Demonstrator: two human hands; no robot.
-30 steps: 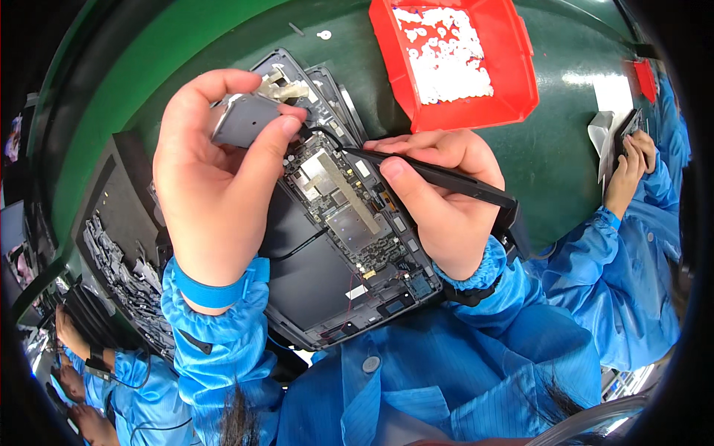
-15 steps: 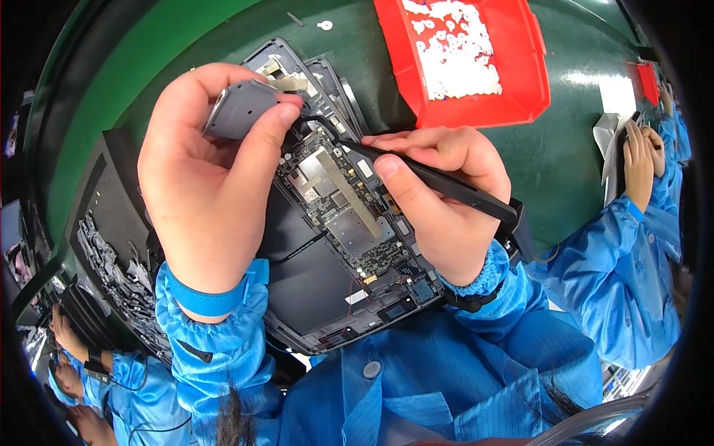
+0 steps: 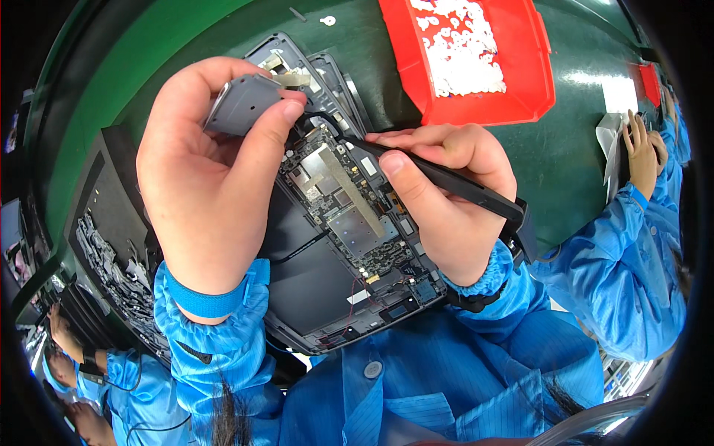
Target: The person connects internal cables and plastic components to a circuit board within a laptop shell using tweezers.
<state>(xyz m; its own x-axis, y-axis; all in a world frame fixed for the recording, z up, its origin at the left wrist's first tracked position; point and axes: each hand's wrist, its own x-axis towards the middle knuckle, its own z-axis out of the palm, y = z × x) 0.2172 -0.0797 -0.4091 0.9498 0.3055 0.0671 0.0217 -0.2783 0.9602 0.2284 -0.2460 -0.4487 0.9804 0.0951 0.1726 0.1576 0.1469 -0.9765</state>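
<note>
A grey opened tablet-like device (image 3: 309, 297) lies in front of me, its green circuit board (image 3: 343, 195) exposed with a long tan strip across it. My left hand (image 3: 201, 178) pinches a small dark grey cover piece (image 3: 249, 104) above the board's far end. In my right hand (image 3: 457, 197) is a pair of black tweezers (image 3: 465, 183), slanting across from the right. Their bent tips reach the area beside my left thumb, at the far end of the board. Whether the tips grip anything there cannot be made out.
More grey housings (image 3: 277, 53) lie beyond the device. A red bin (image 3: 529, 63) with white ring-tabbed parts (image 3: 465, 56) stands far right of centre. At left, a dark tray (image 3: 111, 178) sits beside many small grey pieces (image 3: 111, 260). Co-workers in blue flank me, one hand (image 3: 641, 160) at right.
Both my hands keep their holds and hardly move. The whole scene shifts slightly in view. The co-worker's fingers at right have spread apart.
</note>
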